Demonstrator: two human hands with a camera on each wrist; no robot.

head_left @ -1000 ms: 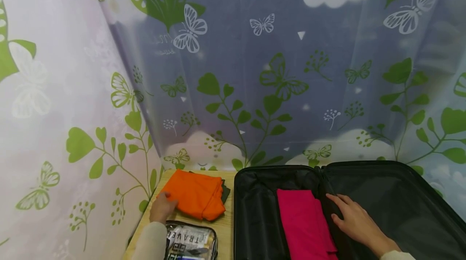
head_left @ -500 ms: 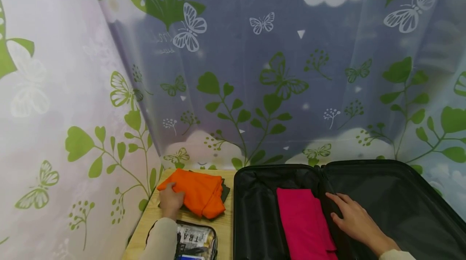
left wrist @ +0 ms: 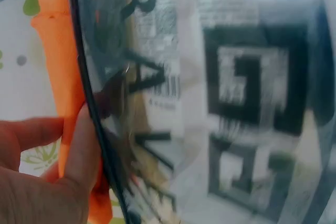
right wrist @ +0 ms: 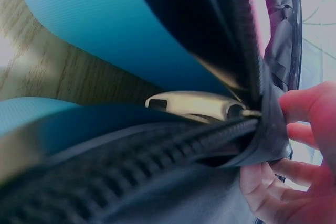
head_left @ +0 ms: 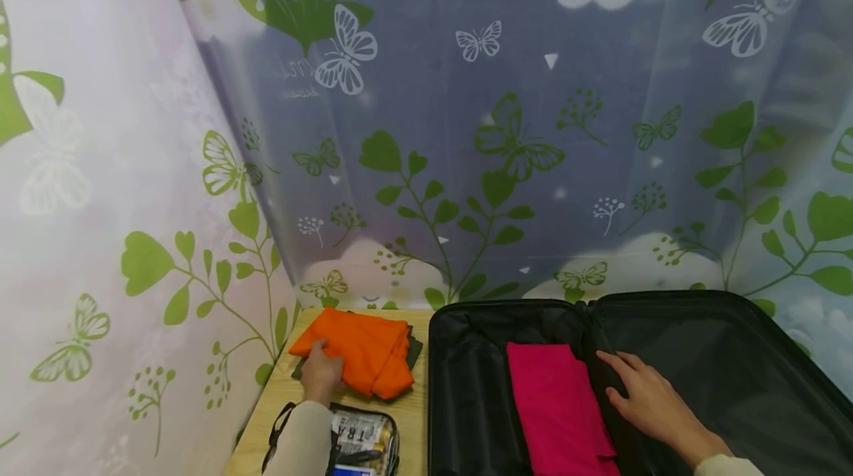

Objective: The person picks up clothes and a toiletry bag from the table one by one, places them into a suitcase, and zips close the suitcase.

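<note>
On the wooden table at left lies a folded orange garment [head_left: 366,357], partly covering a dark green cloth [head_left: 416,352]. My left hand [head_left: 323,374] pinches the orange garment's near left edge; in the left wrist view, thumb and fingers [left wrist: 37,132] are on opposite sides of the orange fabric [left wrist: 59,72]. A black suitcase [head_left: 466,402] lies spread wide, with a folded pink garment [head_left: 556,409] in its left half. My right hand [head_left: 656,402], fingers extended, rests on the suitcase's middle seam. Close by in the right wrist view is the suitcase's zipper [right wrist: 157,153].
Below the left forearm sits a clear toiletry pouch [head_left: 369,431] with black trim and lettering. Patterned curtains [head_left: 466,165] hang behind and to the left of the wooden table [head_left: 266,420]. The suitcase's right half [head_left: 740,380] stretches toward the right edge.
My left hand has moved right and in along the orange garment's near edge, covering part of the pouch with its sleeve. The right hand has stayed in place.
</note>
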